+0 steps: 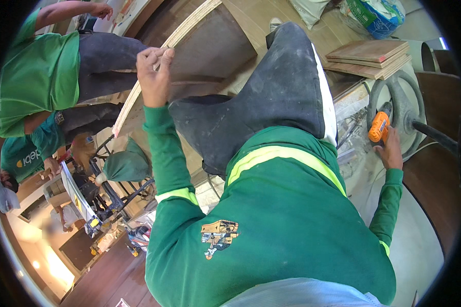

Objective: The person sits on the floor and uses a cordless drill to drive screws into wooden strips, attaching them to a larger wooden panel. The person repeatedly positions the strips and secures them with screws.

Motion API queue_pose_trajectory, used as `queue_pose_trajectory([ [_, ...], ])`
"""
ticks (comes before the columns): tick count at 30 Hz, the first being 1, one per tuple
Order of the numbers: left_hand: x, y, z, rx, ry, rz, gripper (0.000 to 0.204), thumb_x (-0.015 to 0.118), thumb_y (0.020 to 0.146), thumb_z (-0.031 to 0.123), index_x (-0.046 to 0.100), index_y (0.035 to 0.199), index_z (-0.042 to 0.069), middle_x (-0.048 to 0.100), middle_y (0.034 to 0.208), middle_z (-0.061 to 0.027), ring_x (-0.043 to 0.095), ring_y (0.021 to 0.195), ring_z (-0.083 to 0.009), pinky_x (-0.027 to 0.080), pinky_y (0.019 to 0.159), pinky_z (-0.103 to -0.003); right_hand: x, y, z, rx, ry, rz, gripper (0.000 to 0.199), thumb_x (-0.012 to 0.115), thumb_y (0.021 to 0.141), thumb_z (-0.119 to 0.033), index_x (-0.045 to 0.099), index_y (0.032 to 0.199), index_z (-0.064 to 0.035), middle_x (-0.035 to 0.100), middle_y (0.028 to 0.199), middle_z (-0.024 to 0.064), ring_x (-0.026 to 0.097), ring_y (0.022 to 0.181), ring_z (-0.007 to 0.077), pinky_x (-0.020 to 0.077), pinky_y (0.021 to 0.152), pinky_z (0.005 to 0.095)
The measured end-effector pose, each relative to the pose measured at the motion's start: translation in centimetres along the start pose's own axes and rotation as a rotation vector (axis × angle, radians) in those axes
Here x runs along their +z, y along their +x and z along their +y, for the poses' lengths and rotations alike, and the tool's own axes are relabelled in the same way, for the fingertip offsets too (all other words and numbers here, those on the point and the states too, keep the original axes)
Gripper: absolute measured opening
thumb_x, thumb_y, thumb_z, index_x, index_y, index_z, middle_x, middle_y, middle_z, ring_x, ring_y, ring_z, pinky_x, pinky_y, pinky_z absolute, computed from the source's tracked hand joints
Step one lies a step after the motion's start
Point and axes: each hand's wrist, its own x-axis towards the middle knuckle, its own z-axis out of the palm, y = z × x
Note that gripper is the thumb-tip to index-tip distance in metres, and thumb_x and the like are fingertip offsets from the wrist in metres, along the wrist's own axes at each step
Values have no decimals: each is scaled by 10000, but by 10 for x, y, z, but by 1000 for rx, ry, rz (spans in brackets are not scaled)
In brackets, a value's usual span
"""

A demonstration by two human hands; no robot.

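My left hand (155, 74) is curled over the pale edge of a large dark wooden panel (210, 53), which stands to the left of my legs. Its thumb points up along that edge. On the right, my right hand (391, 148) is closed around an orange and black cordless drill (379, 127). The drill's dark chuck points away from me, beside a grey ring-shaped frame (420, 105). What the drill's tip touches, if anything, cannot be made out.
Flat wooden boards (366, 55) are stacked at the far right, near a blue and green bag (376, 18). A person in a green shirt (41, 77) stands at the left, with another bending lower down. A dark table (115, 276) lies at the lower left.
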Motion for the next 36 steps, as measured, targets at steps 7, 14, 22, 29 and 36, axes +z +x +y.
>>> queue_pose_trajectory([
  [7, 13, -9, 28, 277, 419, 55, 216, 743, 1090, 221, 782, 1094, 9, 694, 1030, -68, 661, 959, -153, 534, 877, -317, 30, 21, 41, -6, -43, 137, 736, 829, 810, 43, 492, 1461, -23, 575, 1405, 226, 566, 1349, 474, 500, 1108, 532],
  [14, 24, -21, -8, -367, -603, -210, 294, 664, 1145, 230, 658, 1272, -35, 721, 1075, -79, 741, 945, -173, 616, 840, -287, 55, 44, 88, -15, 34, 38, 786, 810, 835, 14, 451, 1534, -21, 555, 1447, 262, 549, 1367, 502, 463, 1182, 497],
  [22, 62, -51, -21, -635, -1055, -154, 259, 656, 1140, 182, 650, 1302, -20, 743, 1139, -104, 773, 1075, -243, 638, 932, -310, 34, 16, 62, -49, 126, 204, 600, 780, 912, -51, 546, 1463, -7, 619, 1383, 239, 593, 1321, 457, 461, 1154, 473],
  [29, 69, -52, -28, -676, -992, -137, 245, 682, 1129, 209, 686, 1254, -2, 729, 1103, -59, 763, 1038, -211, 629, 926, -302, -27, 27, -62, -268, 432, 359, 448, 788, 919, -59, 633, 1339, -33, 672, 1169, 120, 670, 1081, 279, 518, 974, 375],
  [36, 47, -43, -2, -633, -889, -56, 274, 672, 1135, 218, 665, 1305, 3, 721, 1087, -62, 753, 975, -186, 621, 870, -301, -23, 71, -235, -801, 668, 302, 372, 707, 947, -36, 640, 1313, -27, 643, 1139, 153, 665, 1073, 341, 538, 940, 399],
])
